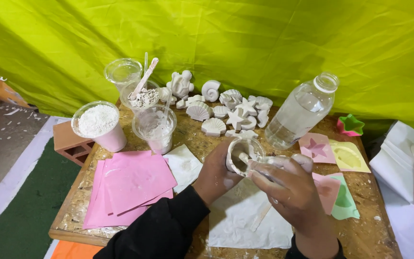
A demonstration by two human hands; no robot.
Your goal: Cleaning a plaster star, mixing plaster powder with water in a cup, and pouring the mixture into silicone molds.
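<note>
My left hand (215,173) grips a small clear plastic cup (242,154) smeared with white plaster, tilted toward me over a white paper sheet (245,218). My right hand (288,189) is closed beside the cup's rim, its plaster-covered fingertips reaching into the opening; what it pinches is hidden. A wooden stick (260,216) lies on the paper under my right hand. Both sleeves are black.
On the wooden table (370,225): a stack of pink sheets (132,184), a cup of white powder (99,123), other plaster-coated cups (155,125), several white plaster shell and star casts (226,112), a clear water bottle (303,111), pink, yellow and green moulds (341,156). A brick (70,141) sits at the left.
</note>
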